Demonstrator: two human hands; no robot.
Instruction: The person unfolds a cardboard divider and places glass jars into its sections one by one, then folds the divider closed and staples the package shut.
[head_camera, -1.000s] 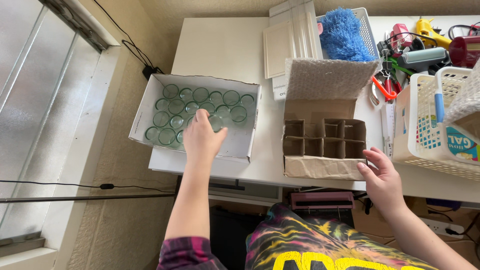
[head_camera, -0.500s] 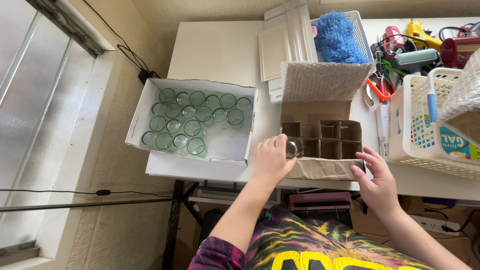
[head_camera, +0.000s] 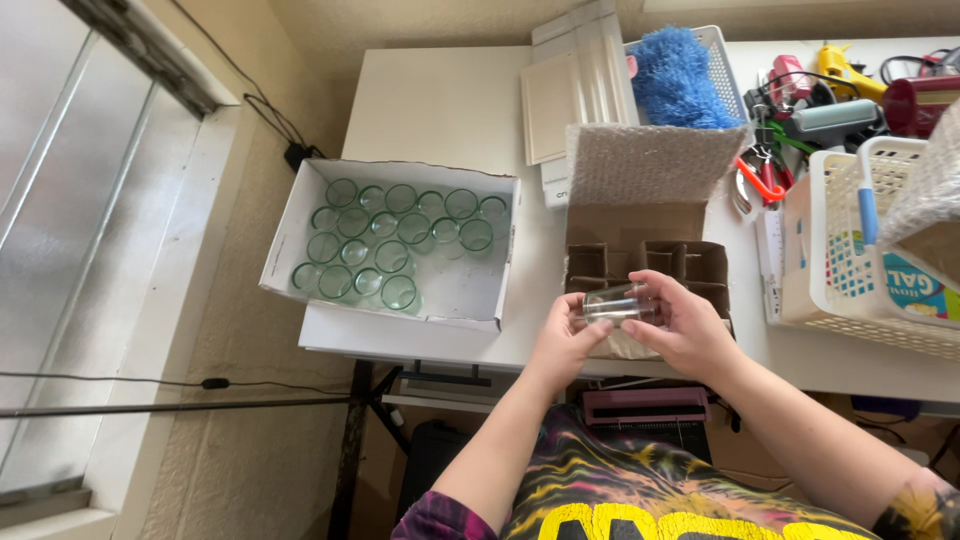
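Both my hands hold one small clear glass cup (head_camera: 615, 303) on its side, just over the front of a brown cardboard box with dividers (head_camera: 690, 262). My left hand (head_camera: 562, 345) grips its left end and my right hand (head_camera: 680, 320) its right end. To the left stands a white open box (head_camera: 470, 295) with several upright clear greenish glass cups (head_camera: 390, 255) in rows. The divider box's flap (head_camera: 650, 165), lined with bubble wrap, stands open behind it.
A white table (head_camera: 440, 100) carries everything. Behind the box lie white boards (head_camera: 570, 95) and a basket with a blue fluffy duster (head_camera: 675, 75). At the right are a white mesh basket (head_camera: 850, 250) and a heap of tools (head_camera: 810, 110). A window is at the left.
My left hand took a glass cup out of the white box and carried it right to the divider box. My right hand left the box's corner and now holds the cup too.
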